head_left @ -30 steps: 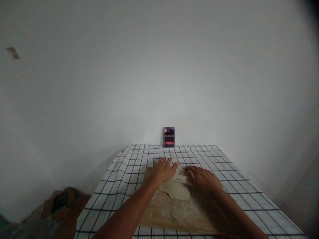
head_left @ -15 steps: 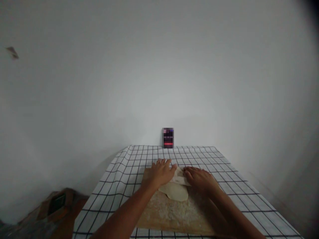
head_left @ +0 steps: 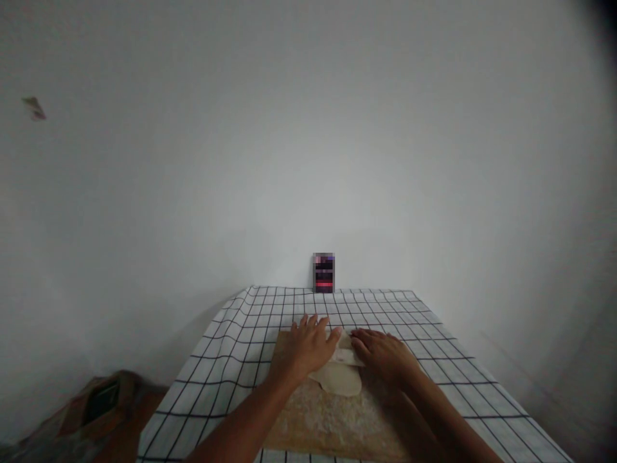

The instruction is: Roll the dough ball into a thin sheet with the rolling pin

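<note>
Some dough (head_left: 340, 380) hidden behind left hand (head_left: 311, 347), grip wide, and right hand (head_left: 385, 357), grip unclear; board (head_left: 332, 424) beneath, dark device (head_left: 323, 273) beyond.

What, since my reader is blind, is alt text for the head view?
A person's left hand and right hand flank a pale bar across dough on a floured board. Beneath lies a checked cloth; a pixelated dark object stands at its far edge.

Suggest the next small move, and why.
Probably ease the pale bar toward the person: the left hand and right hand lie at either end of its visible stretch, and a broad lobe of dough extends on its near side over the board.
</note>
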Available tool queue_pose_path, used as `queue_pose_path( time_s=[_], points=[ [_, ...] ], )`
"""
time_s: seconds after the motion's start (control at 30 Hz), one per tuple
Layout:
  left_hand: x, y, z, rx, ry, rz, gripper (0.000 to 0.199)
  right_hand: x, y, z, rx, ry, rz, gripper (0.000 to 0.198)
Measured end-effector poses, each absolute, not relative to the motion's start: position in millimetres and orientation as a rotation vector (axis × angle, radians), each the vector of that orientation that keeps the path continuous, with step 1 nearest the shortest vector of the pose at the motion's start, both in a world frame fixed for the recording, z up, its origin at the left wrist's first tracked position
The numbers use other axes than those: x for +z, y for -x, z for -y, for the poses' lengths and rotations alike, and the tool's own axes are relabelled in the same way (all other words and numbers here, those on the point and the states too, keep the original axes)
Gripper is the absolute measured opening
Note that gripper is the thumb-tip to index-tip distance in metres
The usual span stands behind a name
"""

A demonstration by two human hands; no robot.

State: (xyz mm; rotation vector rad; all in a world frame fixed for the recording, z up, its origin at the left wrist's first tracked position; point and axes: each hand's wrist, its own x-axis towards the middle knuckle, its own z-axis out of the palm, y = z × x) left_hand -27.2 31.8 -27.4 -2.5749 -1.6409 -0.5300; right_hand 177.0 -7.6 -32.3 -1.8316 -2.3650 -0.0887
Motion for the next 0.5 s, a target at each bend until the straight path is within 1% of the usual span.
queue_pose_path(
  time_s=[0.1, 0.2, 0.37, 0.5],
  points=[
    [-38, 32, -18, -0.612, 2.526, 1.56, 0.05, -34, -177, 8, -0.13, 1.815, 2.361, 0.044],
    [-35, 33, -26, -0.599, 2.562, 1.59, 0.048, -38, -177, 9, -0.204, 1.764, 2.379, 0.039],
    [-19, 26, -47, -0.526, 2.627, 1.679, 0.045, -40, -178, 11, -0.249, 1.771, 2.429, 0.044],
    [-28, 32, -21, -0.564, 2.612, 1.593, 0.05, -35, -174, 12, -0.232, 1.798, 2.425, 0.042]
  ],
)
